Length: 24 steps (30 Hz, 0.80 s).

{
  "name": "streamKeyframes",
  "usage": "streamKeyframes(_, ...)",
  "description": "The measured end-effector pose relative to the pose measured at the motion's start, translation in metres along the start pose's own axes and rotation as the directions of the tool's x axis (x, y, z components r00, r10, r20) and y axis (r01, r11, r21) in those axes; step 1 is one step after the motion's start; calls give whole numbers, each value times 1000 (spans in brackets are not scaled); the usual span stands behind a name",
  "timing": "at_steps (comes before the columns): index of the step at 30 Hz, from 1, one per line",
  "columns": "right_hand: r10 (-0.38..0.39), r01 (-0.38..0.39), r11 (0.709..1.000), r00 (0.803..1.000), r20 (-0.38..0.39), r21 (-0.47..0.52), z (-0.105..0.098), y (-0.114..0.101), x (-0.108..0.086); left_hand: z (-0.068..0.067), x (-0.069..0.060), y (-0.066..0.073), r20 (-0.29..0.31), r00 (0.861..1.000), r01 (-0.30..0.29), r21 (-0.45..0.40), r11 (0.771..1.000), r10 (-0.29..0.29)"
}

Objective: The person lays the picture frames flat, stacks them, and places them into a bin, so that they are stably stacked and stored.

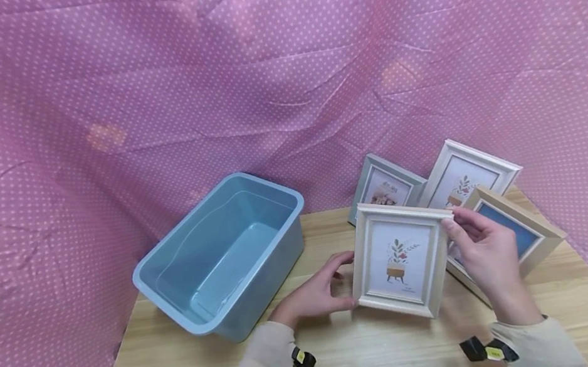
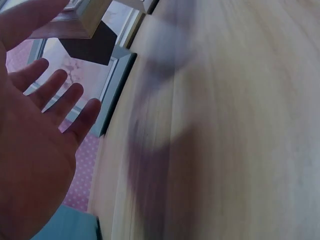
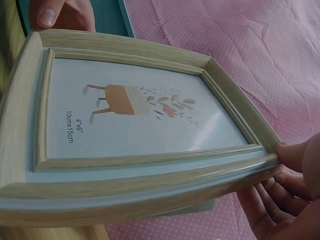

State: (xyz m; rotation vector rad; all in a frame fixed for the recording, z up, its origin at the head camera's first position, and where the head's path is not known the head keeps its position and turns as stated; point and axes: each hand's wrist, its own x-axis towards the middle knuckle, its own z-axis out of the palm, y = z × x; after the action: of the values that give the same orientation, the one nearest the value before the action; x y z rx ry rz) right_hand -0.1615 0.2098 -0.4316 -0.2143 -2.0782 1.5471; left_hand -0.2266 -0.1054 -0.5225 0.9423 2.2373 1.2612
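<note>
A cream picture frame (image 1: 395, 262) with a potted-plant print is held up over the table, tilted. My right hand (image 1: 488, 253) pinches it at its upper right corner, thumb in front and fingers behind; the right wrist view shows this grip on the frame (image 3: 150, 107) closely. At the opposite side, my left hand (image 1: 319, 294) has its thumb by the lower left corner. In the left wrist view the fingers of that hand (image 2: 40, 145) are spread and fairly straight, not curled round the frame; whether the thumb touches it I cannot tell.
Behind the held frame stand a grey-green frame (image 1: 382, 186), a white frame (image 1: 474, 166) and a wood-coloured frame (image 1: 540, 229) with a blue panel, overlapping. A blue plastic tub (image 1: 285, 273) sits on the left of the wooden table (image 1: 377, 361). Pink dotted cloth (image 1: 279, 84) surrounds the table.
</note>
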Motion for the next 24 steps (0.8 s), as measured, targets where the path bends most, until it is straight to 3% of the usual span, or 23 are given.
streamKeyframes(10,25,-24,1000,998,64,-15,9,-1,0,-5,-2,0,29,997,76,12,997,-77)
streamKeyframes(24,-41,33,998,991,127,62,24,-9,-2,-13,-7,-7,34,998,54,-24,998,-53)
